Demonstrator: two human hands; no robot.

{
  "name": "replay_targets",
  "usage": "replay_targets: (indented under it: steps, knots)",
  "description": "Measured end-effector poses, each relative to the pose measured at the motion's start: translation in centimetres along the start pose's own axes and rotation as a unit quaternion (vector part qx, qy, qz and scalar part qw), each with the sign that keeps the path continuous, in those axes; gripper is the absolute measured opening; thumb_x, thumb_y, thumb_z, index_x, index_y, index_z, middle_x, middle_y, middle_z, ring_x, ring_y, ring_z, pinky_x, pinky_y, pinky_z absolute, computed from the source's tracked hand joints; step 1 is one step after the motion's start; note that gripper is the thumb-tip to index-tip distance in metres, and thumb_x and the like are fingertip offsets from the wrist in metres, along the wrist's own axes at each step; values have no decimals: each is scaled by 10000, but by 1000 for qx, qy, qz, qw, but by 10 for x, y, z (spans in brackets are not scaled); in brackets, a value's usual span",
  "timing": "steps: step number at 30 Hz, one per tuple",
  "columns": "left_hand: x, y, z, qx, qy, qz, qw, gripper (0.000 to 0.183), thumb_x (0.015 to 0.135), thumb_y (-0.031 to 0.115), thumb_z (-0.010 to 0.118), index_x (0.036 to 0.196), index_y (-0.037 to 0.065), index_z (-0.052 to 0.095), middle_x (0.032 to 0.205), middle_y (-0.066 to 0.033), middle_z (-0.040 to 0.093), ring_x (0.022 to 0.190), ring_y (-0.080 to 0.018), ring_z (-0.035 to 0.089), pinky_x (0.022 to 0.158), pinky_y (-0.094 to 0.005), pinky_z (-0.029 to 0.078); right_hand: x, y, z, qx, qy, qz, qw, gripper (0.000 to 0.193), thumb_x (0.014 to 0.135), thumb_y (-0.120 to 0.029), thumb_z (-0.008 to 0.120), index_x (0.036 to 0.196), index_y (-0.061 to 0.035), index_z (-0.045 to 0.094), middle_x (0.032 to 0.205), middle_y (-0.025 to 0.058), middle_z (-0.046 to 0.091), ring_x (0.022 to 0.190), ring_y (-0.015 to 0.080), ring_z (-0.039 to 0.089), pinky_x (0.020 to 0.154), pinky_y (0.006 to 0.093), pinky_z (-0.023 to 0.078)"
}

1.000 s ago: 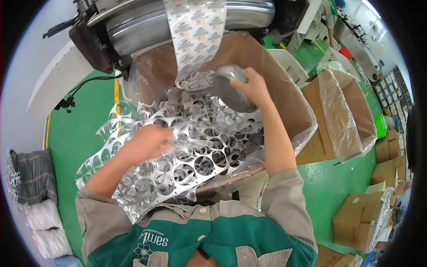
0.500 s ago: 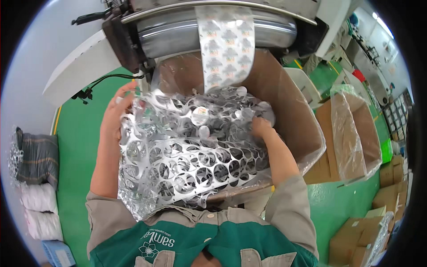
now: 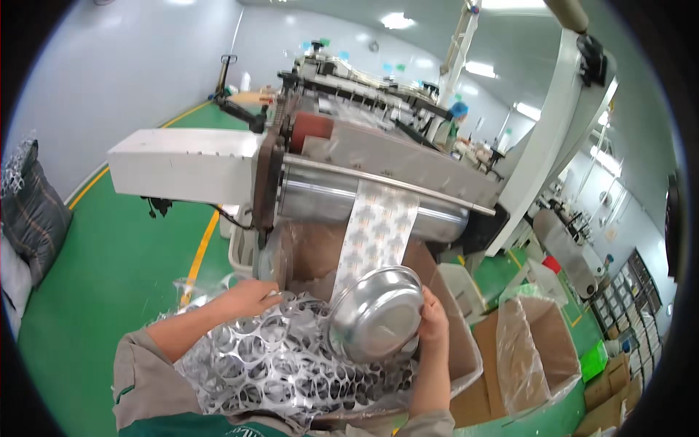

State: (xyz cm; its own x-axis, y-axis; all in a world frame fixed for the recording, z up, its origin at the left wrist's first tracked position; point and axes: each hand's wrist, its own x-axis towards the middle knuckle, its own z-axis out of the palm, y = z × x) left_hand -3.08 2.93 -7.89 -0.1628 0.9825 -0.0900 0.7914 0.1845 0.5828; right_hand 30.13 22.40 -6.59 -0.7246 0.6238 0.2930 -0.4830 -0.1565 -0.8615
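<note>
A round stainless-steel bowl [image 3: 375, 320] is tilted up on its side above the scrap, its outer bottom toward me. My right hand [image 3: 432, 315] grips its rim at the right. Farther left my left hand [image 3: 253, 297] is closed at the edge of the punched foil scrap [image 3: 269, 357]; what its fingers hold, if anything, I cannot make out. This silvery web, full of round holes, heaps up in a plastic-lined cardboard box [image 3: 455, 349]. Behind the bowl a printed foil strip [image 3: 378, 226] hangs down from a metal roller [image 3: 313, 198].
The machine's white side housing [image 3: 186, 164] juts out at left. A second lined carton [image 3: 539, 349] stands at right. Filled dark sacks [image 3: 40, 211] lean by the left wall. A person in a blue cap [image 3: 457, 111] is behind the machine.
My right hand has come out of the scrap with the steel bowl and tipped it up. My left hand has let the scrap's left edge go and moved inward. The view has tilted up.
</note>
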Motion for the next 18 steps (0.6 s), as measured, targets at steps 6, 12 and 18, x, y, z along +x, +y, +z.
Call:
replay_targets:
  steps: [6, 12, 18]
  knots:
    - [47, -50, 15, -477, 112, 115, 864, 173, 881, 208, 547, 978, 67, 572, 822, -25, 591, 723, -170, 559, 662, -322, 445, 7, 136, -97, -353, -28, 307, 884, 619, 818, -448, 622, 1192, 26, 488, 1129, 131, 584, 947, 218, 597, 820, 348, 476]
    - [11, -19, 20, -1, 284, 161, 945, 162, 825, 177, 595, 955, 85, 566, 910, -107, 559, 865, -291, 554, 737, -383, 461, 1, 101, -86, -714, -200, 299, 600, 562, 676, -414, 734, 1066, -29, 610, 1013, 194, 624, 918, 337, 592, 779, 392, 473]
    - [9, -45, 86, 191, 246, 292, 904, 235, 844, 266, 513, 841, 37, 563, 996, -120, 537, 1138, -311, 425, 1017, -503, 283, 25, 13, -9, -83, 49, 22, 995, 269, 847, -130, 591, 1091, -39, 521, 1070, 65, 591, 947, 150, 586, 801, 306, 479]
